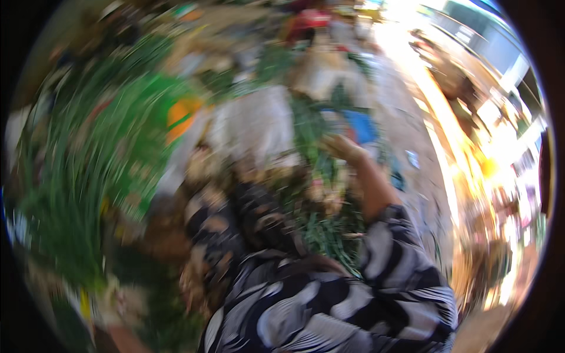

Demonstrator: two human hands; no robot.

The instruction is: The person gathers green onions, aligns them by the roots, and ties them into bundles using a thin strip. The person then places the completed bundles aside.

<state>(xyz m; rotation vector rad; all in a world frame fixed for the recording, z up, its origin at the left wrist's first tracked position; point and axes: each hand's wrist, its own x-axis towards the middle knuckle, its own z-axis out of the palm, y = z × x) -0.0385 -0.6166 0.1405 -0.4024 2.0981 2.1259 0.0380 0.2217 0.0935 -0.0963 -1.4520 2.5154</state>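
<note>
Strong blur softens the whole view. At the lower left, my left hand (121,304) is around the gathered lower end of a large bunch of long green leaves (66,238), which look like green onions. The leaves fan upward across the left side. My right hand (342,148) reaches forward over green leaves (309,125), close to a blue item (359,125). Its fingers are too smeared to show whether they hold anything. A white sack or sheet (256,123) lies between the hands, beyond my knees.
A green sack with an orange patch (181,119) lies beside the leaf bunch. More cut greens (329,240) lie by my right side. Pale ground (410,132) runs along the right, next to a bright sunlit strip. Further goods and a red item (313,20) are at the back.
</note>
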